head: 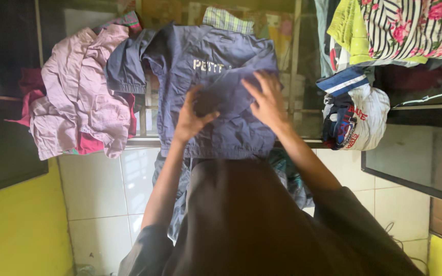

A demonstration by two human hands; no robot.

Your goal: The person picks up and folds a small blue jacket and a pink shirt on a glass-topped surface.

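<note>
Navy cotton, soft and a little limp, is what I have under both palms: a dark blue shirt [216, 97] spread back-up on the glass-topped table [303, 110], its collar at twelve o'clock and its hem hanging over the near edge at six. My left hand [193, 115] presses on the folded panel with the fingers bent and the thumb out toward three o'clock, pinching a ridge of cloth. My right hand [267, 99] lies flatter, fingers spread and pointing toward ten o'clock, holding the fold down rather than gripping it.

I judge the shirt light and floppy, with no stiffness to keep a crease by itself, so it is best taken at the seams, the shoulders or the hem, where the stitching gives body. Pale lettering runs across the upper back, and one sleeve trails off toward nine o'clock.

At nine o'clock lies a crumpled pink garment [80, 92], thin and wrinkled, over something magenta. At three o'clock sits a rolled white and blue bundle [356, 115], and at one o'clock a striped floral cloth [415, 28] beside a lime-green piece. White glossy tiles [103, 204] show below.
</note>
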